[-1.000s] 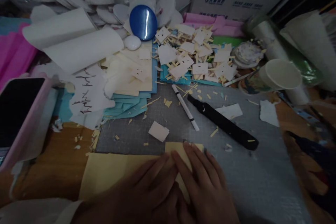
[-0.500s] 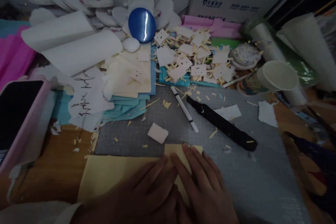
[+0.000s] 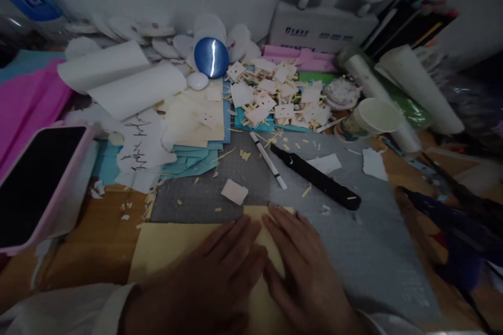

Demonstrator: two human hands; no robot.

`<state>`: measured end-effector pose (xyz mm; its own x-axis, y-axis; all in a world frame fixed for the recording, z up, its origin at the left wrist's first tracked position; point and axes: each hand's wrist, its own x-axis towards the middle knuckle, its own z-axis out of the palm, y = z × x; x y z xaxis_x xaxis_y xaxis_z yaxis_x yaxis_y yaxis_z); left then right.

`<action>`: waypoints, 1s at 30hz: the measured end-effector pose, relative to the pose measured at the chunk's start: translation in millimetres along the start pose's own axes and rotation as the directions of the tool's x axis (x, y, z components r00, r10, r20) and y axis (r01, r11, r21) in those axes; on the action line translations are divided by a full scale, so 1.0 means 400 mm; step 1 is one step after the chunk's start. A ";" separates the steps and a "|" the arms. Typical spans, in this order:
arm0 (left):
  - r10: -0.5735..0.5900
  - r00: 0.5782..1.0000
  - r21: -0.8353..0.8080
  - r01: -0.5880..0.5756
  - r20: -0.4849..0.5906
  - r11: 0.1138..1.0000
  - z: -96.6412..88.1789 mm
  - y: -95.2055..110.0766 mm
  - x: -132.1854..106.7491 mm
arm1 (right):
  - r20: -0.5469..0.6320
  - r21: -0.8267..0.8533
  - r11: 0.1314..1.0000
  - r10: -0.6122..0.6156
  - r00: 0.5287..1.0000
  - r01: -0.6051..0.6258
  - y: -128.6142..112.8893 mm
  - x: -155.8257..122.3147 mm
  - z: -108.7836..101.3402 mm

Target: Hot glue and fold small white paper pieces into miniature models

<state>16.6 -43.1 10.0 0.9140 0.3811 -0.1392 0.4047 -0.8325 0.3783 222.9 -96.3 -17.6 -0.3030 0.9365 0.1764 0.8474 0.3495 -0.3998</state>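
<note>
A yellow sheet of paper [image 3: 168, 246] lies at the near edge of the grey cutting mat [image 3: 377, 261], with a narrower part of it showing between my hands. It looks folded over there, though my hands cover much of it. My left hand [image 3: 220, 272] rests on the paper, fingers stretched out and palm down. Close beside it, my right hand [image 3: 306, 267] lies flat with fingers extended along the paper's right side. Just beyond the fingertips is a small pale paper rectangle [image 3: 234, 192]. Farther off lie a white pen [image 3: 268, 160] and a thick black marker-like tool [image 3: 316, 175].
Small paper figures with drawn faces [image 3: 275, 94] are heaped at the back. A phone in a pink case [image 3: 43, 178] stands at left, near white paper rolls [image 3: 137, 86]. At right are a paper cup [image 3: 369, 118] and a dark blue glue gun [image 3: 451, 230]. Paper scraps litter the mat.
The view has tilted up, showing more of the wall. My hands have shifted slightly on the yellow paper, and more of it shows between them at the bottom.
</note>
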 end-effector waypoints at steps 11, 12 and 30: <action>-0.071 0.997 -0.063 0.072 0.027 0.995 -0.006 0.019 0.028 | -0.318 -0.231 0.958 0.091 0.944 -0.171 0.151 0.035 -0.177; -0.065 0.998 -0.046 0.066 0.025 0.997 -0.008 0.019 0.032 | -0.267 -0.286 0.943 0.090 0.960 -0.168 0.166 0.055 -0.175; -0.047 0.999 -0.082 0.046 -0.005 0.996 0.025 0.002 0.036 | -0.340 0.288 0.883 0.456 0.822 -0.371 0.152 0.045 -0.271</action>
<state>30.5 -42.3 -0.7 0.8940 0.4215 -0.1522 0.4428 -0.7785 0.4448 316.3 -61.1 58.5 0.2861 0.9197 0.2687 0.7349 -0.0306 -0.6775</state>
